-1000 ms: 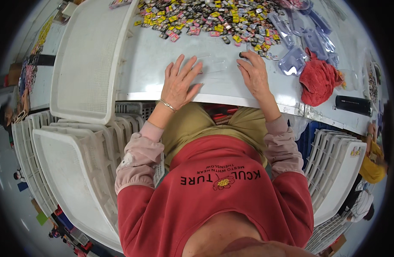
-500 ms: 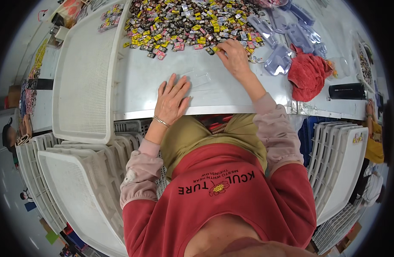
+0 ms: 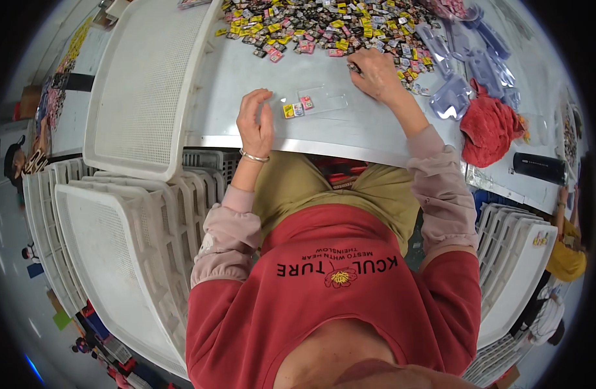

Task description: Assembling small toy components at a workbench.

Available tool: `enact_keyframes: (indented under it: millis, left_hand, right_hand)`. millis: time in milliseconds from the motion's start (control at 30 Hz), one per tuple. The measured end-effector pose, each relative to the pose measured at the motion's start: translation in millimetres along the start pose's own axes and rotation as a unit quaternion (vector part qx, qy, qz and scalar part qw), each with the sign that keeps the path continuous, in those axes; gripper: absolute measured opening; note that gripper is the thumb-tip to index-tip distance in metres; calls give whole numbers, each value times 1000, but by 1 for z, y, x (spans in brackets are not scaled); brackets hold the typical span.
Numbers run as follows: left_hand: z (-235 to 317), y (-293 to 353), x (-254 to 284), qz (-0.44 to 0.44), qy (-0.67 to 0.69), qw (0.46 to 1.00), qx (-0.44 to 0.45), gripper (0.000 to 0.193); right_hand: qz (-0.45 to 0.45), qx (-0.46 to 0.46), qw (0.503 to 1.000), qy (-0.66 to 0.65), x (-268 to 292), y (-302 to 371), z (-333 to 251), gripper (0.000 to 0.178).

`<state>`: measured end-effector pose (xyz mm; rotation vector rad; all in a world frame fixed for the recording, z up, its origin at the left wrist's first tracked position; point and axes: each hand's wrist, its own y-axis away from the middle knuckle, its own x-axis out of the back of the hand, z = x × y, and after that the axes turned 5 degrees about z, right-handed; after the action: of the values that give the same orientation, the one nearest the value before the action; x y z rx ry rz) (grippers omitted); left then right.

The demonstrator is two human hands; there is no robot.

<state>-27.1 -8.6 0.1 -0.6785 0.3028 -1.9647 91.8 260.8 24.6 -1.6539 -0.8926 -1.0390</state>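
On the metal table lies a clear plastic tray [image 3: 329,102]. At its left end sit a small yellow block [image 3: 288,111], a whitish block [image 3: 298,109] and a pink block [image 3: 307,102]. Just left of them, my left hand [image 3: 254,123] is raised with its fingers bent, the thumb apart and nothing in its grasp. My right hand [image 3: 379,76] is at the near edge of a wide pile of small printed blocks [image 3: 324,26]. Its thumb and fingers pinch a small dark block [image 3: 354,67], partly hidden by the fingertips.
A white mesh tray [image 3: 142,91] lies left of the pile. Clear moulded plastic trays [image 3: 451,97], a red cloth [image 3: 491,129] and a black cylinder [image 3: 539,167] are on the right. Stacked white trays [image 3: 110,259] stand at my left, more trays [image 3: 515,259] at my right.
Three small blocks now show at the clear tray's left end. My left hand has lifted off the tray and curled; my right hand has a dark block. The whole view has shifted.
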Motion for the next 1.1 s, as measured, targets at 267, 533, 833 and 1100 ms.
enact_keyframes:
  millis: [267,533,833,1100]
  left_hand:
    - [20,3,-9,-185,-200,948,-166,62]
    - [19,-1,-11,-216,-220,932,-188,48]
    - [19,-1,-11,-181,-175,958,-138,44]
    - [14,0,-13,-197,-195,949,-153,46]
  right_hand:
    - [-7,88,963,-255,3,13,-53,27]
    - [-56,101,966,-230,-2,21,-59,39]
    - [-40,26,950,-310,10,28,-34,28]
    - [29,39,973,-226,-11,37,-68,21]
